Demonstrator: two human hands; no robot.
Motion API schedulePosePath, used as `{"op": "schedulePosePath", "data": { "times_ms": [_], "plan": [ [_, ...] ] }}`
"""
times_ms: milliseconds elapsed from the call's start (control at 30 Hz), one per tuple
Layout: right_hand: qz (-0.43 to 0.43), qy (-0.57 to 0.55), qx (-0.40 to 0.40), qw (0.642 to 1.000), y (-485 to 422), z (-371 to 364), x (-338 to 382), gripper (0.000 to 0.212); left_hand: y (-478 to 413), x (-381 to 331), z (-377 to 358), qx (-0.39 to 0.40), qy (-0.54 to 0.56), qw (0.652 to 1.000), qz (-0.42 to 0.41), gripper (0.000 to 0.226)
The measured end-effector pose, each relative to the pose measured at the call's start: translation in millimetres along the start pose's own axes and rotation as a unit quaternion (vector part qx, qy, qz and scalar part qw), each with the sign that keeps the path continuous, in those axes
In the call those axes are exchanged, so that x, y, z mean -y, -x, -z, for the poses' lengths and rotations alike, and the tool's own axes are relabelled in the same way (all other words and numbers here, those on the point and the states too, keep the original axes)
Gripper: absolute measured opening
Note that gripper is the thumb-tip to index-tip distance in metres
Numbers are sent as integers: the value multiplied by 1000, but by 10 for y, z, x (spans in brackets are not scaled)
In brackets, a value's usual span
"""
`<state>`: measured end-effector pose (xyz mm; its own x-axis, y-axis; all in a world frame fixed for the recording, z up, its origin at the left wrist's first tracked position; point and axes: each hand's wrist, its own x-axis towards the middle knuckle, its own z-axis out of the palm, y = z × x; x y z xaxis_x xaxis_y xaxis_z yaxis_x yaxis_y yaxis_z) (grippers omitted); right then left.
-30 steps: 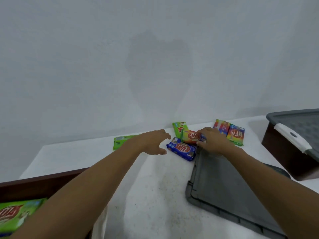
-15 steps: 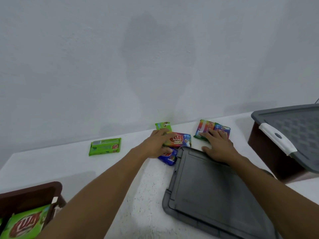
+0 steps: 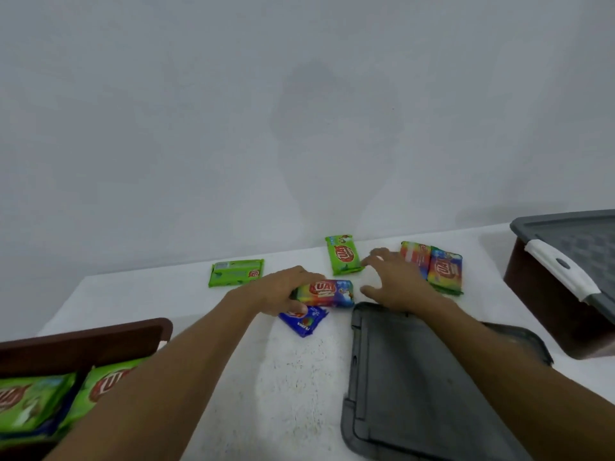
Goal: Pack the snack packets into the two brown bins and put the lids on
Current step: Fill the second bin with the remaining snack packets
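Note:
My left hand (image 3: pixel 283 291) grips a rainbow snack packet (image 3: pixel 329 293) that lies partly over a blue packet (image 3: pixel 304 320). My right hand (image 3: pixel 396 282) hovers with spread fingers and holds nothing, between a green packet (image 3: pixel 344 258) and a pair of rainbow packets (image 3: pixel 436 266). Another green packet (image 3: pixel 236 272) lies to the left near the wall. An open brown bin (image 3: pixel 83 341) at the lower left holds green packets (image 3: pixel 40 399). A second brown bin (image 3: pixel 559 294) at the right has its grey lid (image 3: pixel 579 237) on it. A loose grey lid (image 3: pixel 419 387) lies flat under my right forearm.
The white table (image 3: pixel 266 377) meets a plain grey wall just behind the packets. A white latch (image 3: pixel 559 269) sits on the right bin's lid.
My left hand has taken hold of the rainbow packet on top of the blue one. My right hand has come off the pair of rainbow packets and moved left, opening up.

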<state>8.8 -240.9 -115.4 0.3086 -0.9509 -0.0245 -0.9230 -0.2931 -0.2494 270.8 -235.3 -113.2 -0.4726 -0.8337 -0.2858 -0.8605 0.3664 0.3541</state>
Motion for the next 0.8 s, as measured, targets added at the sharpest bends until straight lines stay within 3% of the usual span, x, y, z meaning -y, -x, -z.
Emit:
{"op": "schedulePosePath", "data": {
  "times_ms": [67,167,233,333,433,567,800],
  "plan": [
    [71,-36,64,995,-36,-40,288,65,67,42,5,-16,-3,998,53,97],
    [82,-54,134,986,-59,-108,532,66,137,62,29,-29,-14,993,116,109],
    [76,-26,147,986,-74,-162,579,68,177,60,59,-24,-38,991,125,98],
    [44,-11,128,991,-99,-158,580,82,241,35,196,25,-83,990,107,58],
    [21,-82,55,995,-137,-114,579,61,309,37,361,59,-85,991,80,33],
    [10,-149,12,989,-144,-6,655,46,479,109,583,1,-17,997,80,23],
    [-9,-222,-6,975,-13,193,1092,31,1037,113,827,-22,128,989,76,16]
  ]
}}
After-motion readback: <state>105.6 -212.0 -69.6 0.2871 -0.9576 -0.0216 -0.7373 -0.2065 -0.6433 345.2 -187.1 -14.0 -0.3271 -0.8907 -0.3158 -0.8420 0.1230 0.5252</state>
